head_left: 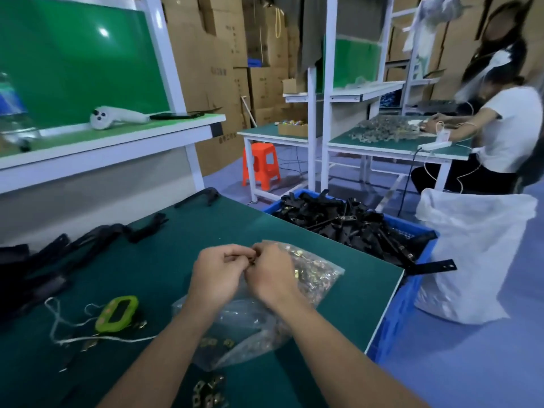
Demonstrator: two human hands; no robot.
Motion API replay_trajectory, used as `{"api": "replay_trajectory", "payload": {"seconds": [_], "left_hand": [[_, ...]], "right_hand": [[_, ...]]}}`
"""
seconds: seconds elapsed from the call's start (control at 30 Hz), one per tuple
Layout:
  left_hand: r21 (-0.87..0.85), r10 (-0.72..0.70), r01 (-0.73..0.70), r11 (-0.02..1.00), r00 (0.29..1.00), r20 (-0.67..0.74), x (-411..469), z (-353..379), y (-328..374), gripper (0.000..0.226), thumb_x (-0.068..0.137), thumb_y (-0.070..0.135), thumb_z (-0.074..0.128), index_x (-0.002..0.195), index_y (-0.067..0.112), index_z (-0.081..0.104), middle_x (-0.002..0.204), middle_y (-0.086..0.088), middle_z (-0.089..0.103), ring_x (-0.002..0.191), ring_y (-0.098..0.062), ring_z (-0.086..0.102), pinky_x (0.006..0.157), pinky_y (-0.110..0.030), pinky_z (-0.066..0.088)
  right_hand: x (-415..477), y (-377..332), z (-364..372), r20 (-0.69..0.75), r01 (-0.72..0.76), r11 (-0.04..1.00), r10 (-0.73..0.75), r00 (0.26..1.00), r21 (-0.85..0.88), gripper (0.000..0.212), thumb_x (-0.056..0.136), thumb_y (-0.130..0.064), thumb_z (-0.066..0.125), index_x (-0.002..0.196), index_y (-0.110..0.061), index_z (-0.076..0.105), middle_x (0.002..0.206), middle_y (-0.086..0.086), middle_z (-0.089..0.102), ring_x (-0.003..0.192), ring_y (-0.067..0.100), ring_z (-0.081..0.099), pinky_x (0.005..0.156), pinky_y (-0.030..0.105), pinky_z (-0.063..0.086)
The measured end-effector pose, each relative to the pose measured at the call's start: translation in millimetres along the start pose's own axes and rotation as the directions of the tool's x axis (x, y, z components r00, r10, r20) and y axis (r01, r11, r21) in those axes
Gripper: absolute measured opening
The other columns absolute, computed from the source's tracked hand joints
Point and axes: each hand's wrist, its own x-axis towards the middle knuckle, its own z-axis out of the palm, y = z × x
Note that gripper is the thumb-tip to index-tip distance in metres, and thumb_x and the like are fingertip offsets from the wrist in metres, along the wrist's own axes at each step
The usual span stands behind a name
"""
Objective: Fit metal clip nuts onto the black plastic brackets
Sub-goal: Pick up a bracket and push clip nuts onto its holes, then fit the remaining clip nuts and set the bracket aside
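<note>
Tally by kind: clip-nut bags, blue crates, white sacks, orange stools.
clip-nut bag: 1
blue crate: 1
white sack: 1
orange stool: 1
Total: 4
</note>
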Motion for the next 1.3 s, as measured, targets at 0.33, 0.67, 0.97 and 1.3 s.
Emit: {"api": "replay_trajectory", "payload": {"seconds": [0.33,0.67,0.97,1.3], "left_hand": [[0.190,-0.145,0.249,0.950,0.887,-0.438,-80.6,-148.2,-90.5,0.041,0.089,0.010,0.067,0.070,0.045,0.072,0.078,0.019,0.074,0.070,-0.005,0.068,0.066,-0.022,0.052],[0.427,-0.362,0.630,0.649,0.749,-0.555,-180.4,-261.9,-172.9,0.073,0.095,0.059,0.055,0.156,0.027,0.031,0.161,0.005,0.033,0.153,-0.019,0.023,0.120,-0.041,0.033],[0.569,-0.183,0.423,0.705,0.884,-0.431,-174.0,-269.5,-179.9,0.036,0.101,0.036,0.056,0.136,0.038,0.062,0.150,0.012,0.052,0.139,-0.011,0.042,0.114,-0.024,0.026],[0.519,-0.128,0.401,0.755,0.866,-0.484,-170.5,-270.9,-178.8,0.023,0.095,0.026,0.054,0.113,0.038,0.063,0.114,0.017,0.066,0.101,-0.003,0.057,0.094,-0.019,0.038]], "right_hand": [[-58.3,-55.6,110.5,0.395,0.303,0.921,-0.192,0.898,-0.243,0.028,0.089,-0.031,0.059,0.114,-0.023,0.066,0.107,0.005,0.073,0.112,0.029,0.059,0.103,0.032,0.041],[-49.0,-124.5,203.3,0.480,0.400,0.889,-0.258,0.839,-0.222,0.035,0.088,-0.033,0.062,0.123,-0.028,0.062,0.104,0.002,0.071,0.099,0.028,0.064,0.086,0.033,0.051],[-4.4,-218.9,312.5,0.602,0.489,0.857,-0.307,0.737,-0.162,0.054,0.094,-0.029,0.056,0.146,-0.026,0.043,0.124,0.007,0.065,0.109,0.029,0.061,0.082,0.034,0.051],[-10.8,-242.7,425.2,0.762,0.715,0.645,-0.311,0.568,-0.269,0.066,0.101,-0.033,0.052,0.158,-0.025,0.020,0.167,0.006,0.001,0.146,0.036,0.025,0.118,0.047,0.028]]}}
